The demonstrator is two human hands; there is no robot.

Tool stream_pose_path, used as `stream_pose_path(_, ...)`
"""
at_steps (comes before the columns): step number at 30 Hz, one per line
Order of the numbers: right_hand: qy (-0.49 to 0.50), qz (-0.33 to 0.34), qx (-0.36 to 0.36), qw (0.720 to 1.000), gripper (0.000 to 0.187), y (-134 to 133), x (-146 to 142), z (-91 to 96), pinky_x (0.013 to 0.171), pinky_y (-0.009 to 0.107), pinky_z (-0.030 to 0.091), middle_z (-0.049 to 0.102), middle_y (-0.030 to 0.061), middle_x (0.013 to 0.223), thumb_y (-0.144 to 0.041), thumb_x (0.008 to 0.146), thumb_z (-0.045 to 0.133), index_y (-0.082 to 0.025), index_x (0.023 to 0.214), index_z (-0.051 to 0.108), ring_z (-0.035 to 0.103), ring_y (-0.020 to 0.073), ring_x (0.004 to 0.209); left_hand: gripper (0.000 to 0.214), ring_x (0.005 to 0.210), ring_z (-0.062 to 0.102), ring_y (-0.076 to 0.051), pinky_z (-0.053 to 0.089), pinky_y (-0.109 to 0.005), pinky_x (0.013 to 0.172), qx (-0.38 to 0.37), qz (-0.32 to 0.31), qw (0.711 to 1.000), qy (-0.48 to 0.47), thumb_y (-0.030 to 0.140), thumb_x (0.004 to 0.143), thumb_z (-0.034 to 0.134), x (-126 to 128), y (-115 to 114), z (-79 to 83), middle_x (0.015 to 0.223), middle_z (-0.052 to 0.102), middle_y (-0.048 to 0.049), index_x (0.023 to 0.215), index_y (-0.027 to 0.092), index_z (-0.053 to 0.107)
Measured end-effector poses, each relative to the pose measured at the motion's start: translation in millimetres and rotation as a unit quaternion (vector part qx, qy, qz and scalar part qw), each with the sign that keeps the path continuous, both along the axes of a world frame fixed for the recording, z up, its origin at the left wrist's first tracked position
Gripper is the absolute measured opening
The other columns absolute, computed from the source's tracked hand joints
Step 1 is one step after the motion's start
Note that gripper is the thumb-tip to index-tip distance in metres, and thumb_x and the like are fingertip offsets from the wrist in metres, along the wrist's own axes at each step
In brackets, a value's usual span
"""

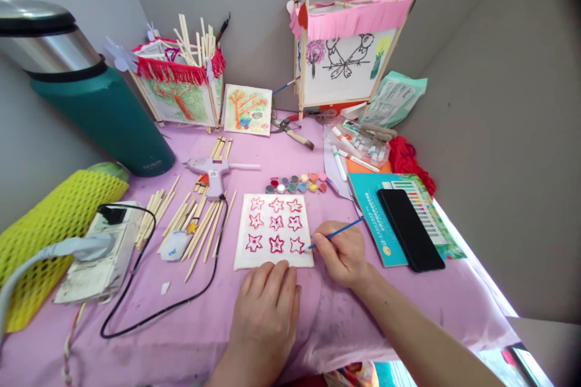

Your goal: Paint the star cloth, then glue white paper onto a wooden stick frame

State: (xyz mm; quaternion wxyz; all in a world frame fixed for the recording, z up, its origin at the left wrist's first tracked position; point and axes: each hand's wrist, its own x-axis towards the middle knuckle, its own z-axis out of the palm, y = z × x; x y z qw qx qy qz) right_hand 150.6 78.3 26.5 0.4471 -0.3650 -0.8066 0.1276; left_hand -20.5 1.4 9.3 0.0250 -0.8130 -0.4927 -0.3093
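Pink tablecloth [204, 326] under a star-painted sheet [265, 233]; right hand [344, 254] pinches a blue paintbrush [338, 233], handle slanting up-right, tip at the sheet's right edge; left hand [267, 302] rests flat, unclenched, on its near edge

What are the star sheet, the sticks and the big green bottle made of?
The star sheet looks like thick matte paper, maybe cloth: white, flat, no shine. The sticks look like bare bamboo or wood: pale, straight. The big green bottle seems coated metal with a shiny steel top that mirrors light.
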Motion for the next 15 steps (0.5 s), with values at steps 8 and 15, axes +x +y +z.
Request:
stream_pose_path(8, -0.013, -0.014, 0.018, 1.0, 0.015, 0.4, 1.2, -1.9, 0.054, 0.026, 0.04, 0.058, 0.0022, 0.06, -0.014, 0.085, 0.046, -0.018, 0.073, 0.053, 0.053, 0.0133, 0.055, 0.019, 0.09, 0.055, -0.025, 0.045, -0.042, 0.078, 0.002, 0.0, 1.0, -0.002, 0.016, 0.082, 0.055, 1.0, 0.3, 0.3, 0.099, 0.068, -0.0088, 0.097, 0.013, 0.065)
stream_pose_path(15, -0.033, -0.026, 0.028, 0.999, 0.014, 1.1, 1.8, -2.7, 0.057, 0.027, 0.041, 0.057, 0.002, 0.06, -0.014, 0.084, 0.047, -0.019, 0.073, 0.052, 0.053, 0.0138, 0.056, 0.019, 0.09, 0.055, -0.025, 0.045, -0.041, 0.078, 0.0, -0.001, 1.0, -0.002, 0.017, 0.082, 0.055, 0.0, 0.6, -0.1, 0.099, 0.068, -0.008, 0.098, 0.014, 0.065)
